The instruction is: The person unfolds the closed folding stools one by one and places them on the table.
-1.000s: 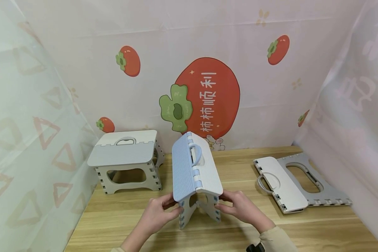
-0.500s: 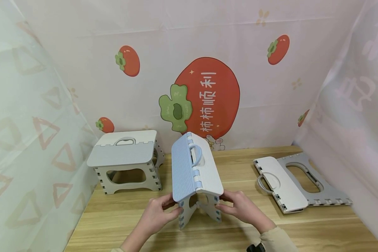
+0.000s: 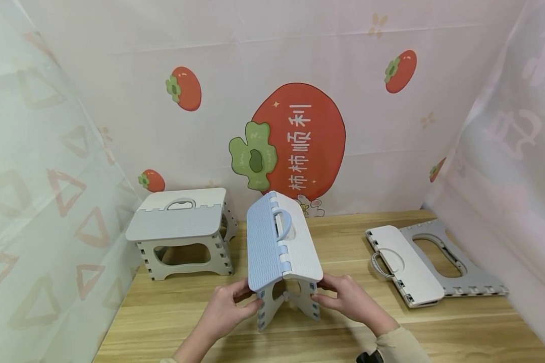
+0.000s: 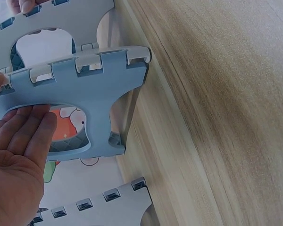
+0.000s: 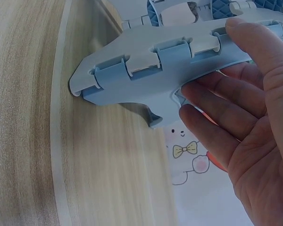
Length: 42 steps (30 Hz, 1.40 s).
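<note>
A blue and white folding stool stands half unfolded mid-table, its two-part top peaked like a roof and its legs splayed. On its left leg panel is my left hand, thumb on the front edge. In the left wrist view that hand's fingers curl into the cutout of the blue leg. My right hand grips the right leg panel. The right wrist view has its thumb on the hinged edge, with the other fingers behind the leg. The stool's inner underside is mostly hidden.
At the back left a grey and white folding stool stands fully unfolded. Another grey and white stool lies folded down flat at the right. The wooden table is bordered by a printed cloth backdrop.
</note>
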Motion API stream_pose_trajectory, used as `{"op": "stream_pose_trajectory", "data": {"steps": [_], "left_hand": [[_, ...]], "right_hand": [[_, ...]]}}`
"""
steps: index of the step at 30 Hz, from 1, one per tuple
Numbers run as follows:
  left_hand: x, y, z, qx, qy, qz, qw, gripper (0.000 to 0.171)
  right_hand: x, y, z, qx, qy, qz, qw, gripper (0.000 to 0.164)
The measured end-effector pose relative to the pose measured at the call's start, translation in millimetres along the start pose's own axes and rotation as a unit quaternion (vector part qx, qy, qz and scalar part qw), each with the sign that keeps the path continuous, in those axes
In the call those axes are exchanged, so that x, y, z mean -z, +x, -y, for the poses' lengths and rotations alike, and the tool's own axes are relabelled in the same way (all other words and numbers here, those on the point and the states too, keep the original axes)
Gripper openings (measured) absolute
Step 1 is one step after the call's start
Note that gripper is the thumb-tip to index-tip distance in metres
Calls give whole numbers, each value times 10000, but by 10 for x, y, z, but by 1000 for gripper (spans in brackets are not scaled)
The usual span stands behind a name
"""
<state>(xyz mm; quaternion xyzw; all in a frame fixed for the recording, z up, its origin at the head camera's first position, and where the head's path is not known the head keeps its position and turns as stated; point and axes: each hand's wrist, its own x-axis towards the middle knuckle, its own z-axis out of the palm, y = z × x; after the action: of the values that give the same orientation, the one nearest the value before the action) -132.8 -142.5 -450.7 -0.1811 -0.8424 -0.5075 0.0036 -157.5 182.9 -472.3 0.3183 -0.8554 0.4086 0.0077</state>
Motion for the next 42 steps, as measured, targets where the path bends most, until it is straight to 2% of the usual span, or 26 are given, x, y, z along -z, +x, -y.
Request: {"op": "stream_pose_trajectory", "data": {"steps": [17,30,42], "left_hand": [[11,3,-13,28,-17,5,10000,38],[18,-3,-8,-112,-34,-40,9999,34],[30,-9,-6,0,18,-12,10000,36]], "right_hand": [[10,-10,-15,-8,-82,-19,10000,41],[14,-20,-32,47,-154,-66,9998,39],[19,-19,-32,59,-220,-105,9997,40]]}}
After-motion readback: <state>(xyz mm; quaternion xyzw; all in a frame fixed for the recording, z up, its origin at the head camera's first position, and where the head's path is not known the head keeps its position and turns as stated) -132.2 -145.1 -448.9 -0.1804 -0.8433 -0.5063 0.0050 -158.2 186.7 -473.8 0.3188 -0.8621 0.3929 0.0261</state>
